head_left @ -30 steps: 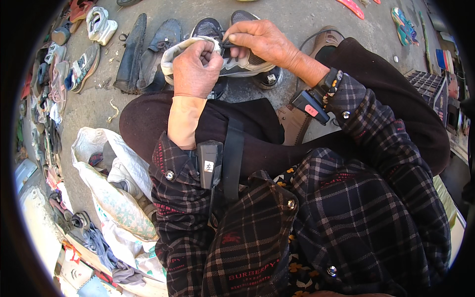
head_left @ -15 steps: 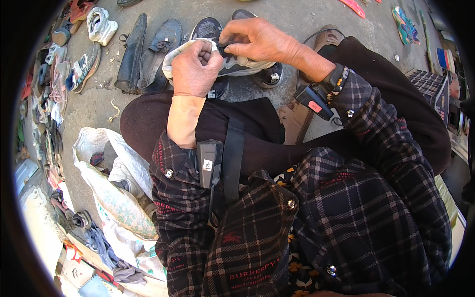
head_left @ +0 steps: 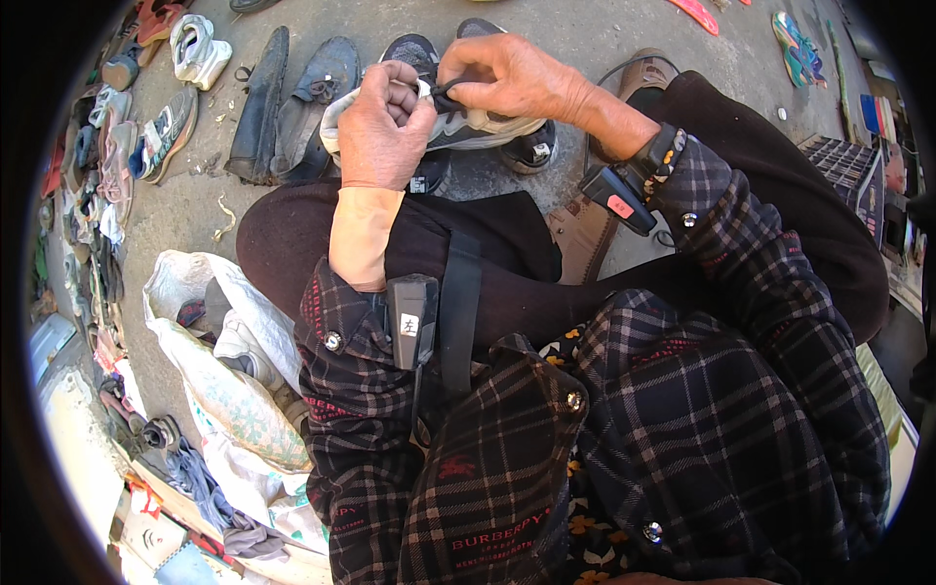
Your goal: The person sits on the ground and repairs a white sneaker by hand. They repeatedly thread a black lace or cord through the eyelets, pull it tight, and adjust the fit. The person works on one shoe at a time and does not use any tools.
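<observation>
A black-and-white sneaker (head_left: pixel 476 129) lies sideways between my hands, its pale sole edge along the near side. My left hand (head_left: pixel 386 122) is closed at its left end, with thumb and fingertips at a white edge of the shoe. Just to the right, my right hand (head_left: pixel 512 80) pinches a dark lace (head_left: pixel 444 93) over the shoe's upper. The lace's ends are hidden by my fingers. Behind the hands, a dark grey sneaker (head_left: pixel 410 49) stands toe away from me. A dark shoe heel (head_left: pixel 531 151) shows below my right hand.
Left of the hands are black flat shoes (head_left: pixel 258 122) and a white sneaker (head_left: pixel 200 54). Many shoes line the far left. An opened white sack (head_left: pixel 229 390) with shoes inside sits by my left knee. A dark crate (head_left: pixel 843 171) stands at right.
My left fingers have lifted and loosened slightly at the shoe's edge. My right hand has shifted a little rightward, and more of the dark lace shows between the hands.
</observation>
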`<state>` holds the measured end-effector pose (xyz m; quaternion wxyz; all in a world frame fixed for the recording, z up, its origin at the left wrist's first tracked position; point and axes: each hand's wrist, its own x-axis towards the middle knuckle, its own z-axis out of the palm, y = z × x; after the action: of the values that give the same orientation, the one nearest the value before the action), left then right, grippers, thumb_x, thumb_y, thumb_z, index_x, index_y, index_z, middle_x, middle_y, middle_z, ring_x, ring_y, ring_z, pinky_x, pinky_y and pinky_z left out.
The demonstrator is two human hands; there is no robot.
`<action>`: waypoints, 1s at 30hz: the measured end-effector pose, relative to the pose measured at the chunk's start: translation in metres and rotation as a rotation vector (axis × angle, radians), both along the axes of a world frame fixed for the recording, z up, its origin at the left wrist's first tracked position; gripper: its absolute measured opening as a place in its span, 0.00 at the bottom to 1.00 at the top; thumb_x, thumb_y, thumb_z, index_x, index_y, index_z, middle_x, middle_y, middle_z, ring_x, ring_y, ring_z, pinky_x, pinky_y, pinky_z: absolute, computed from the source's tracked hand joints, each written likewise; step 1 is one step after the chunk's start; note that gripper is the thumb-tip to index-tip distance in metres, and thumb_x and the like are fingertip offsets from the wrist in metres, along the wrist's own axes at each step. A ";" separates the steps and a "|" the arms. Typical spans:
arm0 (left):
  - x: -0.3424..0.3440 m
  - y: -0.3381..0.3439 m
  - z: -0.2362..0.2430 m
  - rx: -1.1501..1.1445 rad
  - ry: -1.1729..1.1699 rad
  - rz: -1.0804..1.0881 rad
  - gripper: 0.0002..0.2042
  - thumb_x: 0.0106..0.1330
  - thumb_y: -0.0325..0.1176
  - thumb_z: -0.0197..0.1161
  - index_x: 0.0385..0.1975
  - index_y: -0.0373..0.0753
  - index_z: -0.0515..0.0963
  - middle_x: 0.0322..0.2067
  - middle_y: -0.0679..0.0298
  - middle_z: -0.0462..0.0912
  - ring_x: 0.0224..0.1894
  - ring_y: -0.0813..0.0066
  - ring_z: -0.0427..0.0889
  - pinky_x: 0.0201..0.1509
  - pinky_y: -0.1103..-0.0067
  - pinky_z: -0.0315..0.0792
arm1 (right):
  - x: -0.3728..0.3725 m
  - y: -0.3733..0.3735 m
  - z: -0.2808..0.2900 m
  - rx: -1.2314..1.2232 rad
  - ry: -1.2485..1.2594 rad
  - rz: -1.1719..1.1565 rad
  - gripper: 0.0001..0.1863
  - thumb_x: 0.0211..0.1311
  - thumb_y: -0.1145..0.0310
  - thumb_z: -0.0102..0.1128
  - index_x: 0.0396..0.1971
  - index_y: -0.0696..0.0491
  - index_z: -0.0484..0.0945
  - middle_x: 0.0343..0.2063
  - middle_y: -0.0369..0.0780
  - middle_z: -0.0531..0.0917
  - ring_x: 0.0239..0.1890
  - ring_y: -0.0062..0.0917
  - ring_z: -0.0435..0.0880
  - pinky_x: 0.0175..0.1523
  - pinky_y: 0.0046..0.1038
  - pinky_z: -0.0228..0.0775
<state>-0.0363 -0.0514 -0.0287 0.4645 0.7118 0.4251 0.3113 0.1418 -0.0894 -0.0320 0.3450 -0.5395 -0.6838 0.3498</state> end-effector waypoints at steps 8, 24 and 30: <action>-0.002 0.002 -0.002 0.031 0.036 -0.109 0.09 0.49 0.22 0.60 0.31 0.37 0.76 0.16 0.71 0.70 0.16 0.87 0.67 0.23 0.88 0.65 | 0.004 0.000 0.007 0.037 -0.130 0.001 0.08 0.50 0.73 0.55 0.32 0.58 0.75 0.23 0.38 0.80 0.27 0.18 0.77 0.33 0.22 0.71; -0.003 0.001 -0.001 0.094 0.042 -0.059 0.05 0.49 0.22 0.61 0.26 0.35 0.75 0.19 0.67 0.76 0.20 0.85 0.74 0.25 0.86 0.69 | 0.011 0.002 0.017 -0.283 0.206 0.173 0.11 0.52 0.66 0.63 0.30 0.57 0.77 0.21 0.34 0.79 0.25 0.14 0.76 0.34 0.18 0.70; -0.003 0.000 0.005 0.038 0.070 -0.011 0.05 0.50 0.22 0.60 0.27 0.35 0.76 0.19 0.66 0.78 0.21 0.84 0.76 0.26 0.86 0.70 | 0.009 0.001 0.022 -0.331 0.108 0.224 0.09 0.53 0.67 0.62 0.31 0.56 0.77 0.22 0.33 0.78 0.27 0.13 0.75 0.34 0.19 0.69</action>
<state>-0.0389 -0.0517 -0.0241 0.4375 0.7332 0.4312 0.2918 0.1508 -0.0889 -0.0104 0.2466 -0.4897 -0.6534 0.5219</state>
